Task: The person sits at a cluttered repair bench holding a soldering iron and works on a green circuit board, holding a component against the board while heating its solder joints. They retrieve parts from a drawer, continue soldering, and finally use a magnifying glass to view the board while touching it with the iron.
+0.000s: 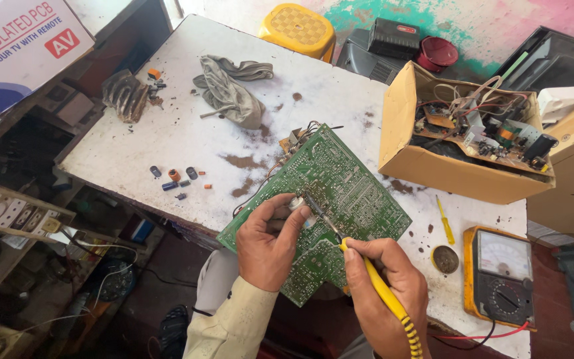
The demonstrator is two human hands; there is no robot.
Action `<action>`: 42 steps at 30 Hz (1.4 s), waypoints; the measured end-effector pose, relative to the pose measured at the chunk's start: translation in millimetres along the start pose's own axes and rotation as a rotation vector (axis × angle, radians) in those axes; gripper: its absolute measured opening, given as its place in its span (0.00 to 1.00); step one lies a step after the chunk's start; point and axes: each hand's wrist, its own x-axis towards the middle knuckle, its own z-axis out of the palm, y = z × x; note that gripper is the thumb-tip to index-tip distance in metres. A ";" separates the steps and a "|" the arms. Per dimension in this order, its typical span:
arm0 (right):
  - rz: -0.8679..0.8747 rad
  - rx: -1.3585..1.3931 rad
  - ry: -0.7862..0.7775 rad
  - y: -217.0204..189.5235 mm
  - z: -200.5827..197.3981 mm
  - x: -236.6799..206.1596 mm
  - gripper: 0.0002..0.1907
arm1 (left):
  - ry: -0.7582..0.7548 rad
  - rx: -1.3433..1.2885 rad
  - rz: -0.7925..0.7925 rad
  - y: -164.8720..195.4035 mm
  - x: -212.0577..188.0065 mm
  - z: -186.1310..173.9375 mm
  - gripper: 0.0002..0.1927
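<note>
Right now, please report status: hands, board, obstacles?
Left hand pinching small white part on green circuit board. Right hand holding yellow soldering iron, tip on board. Nothing blocking.

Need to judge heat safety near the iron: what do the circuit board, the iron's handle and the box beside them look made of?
Circuit board: green laminate, likely fibreglass, matt with pale solder traces. Soldering iron handle: glossy yellow plastic. Box: brown cardboard, dull, with cut edges showing.

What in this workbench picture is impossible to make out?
- Head view: where the soldering iron tip meets the green circuit board is too small to see.
- The small whitish thing pinched in the left hand is mostly covered by its fingers.
- The right hand is cut off at the bottom edge.
- Parts inside the cardboard box are a tangle, partly hidden by its wall.
</note>
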 end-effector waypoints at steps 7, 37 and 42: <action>0.005 0.003 0.003 -2.7 0.1 0.6 0.05 | -0.014 -0.031 -0.012 0.3 0.1 0.5 0.16; -0.004 0.004 0.020 -3.3 4.5 -4.8 0.05 | -0.001 0.008 -0.020 -5.5 0.8 -4.7 0.16; -0.010 0.015 0.027 -5.9 5.8 -8.9 0.05 | -0.004 0.008 -0.029 3.8 -0.5 -5.5 0.16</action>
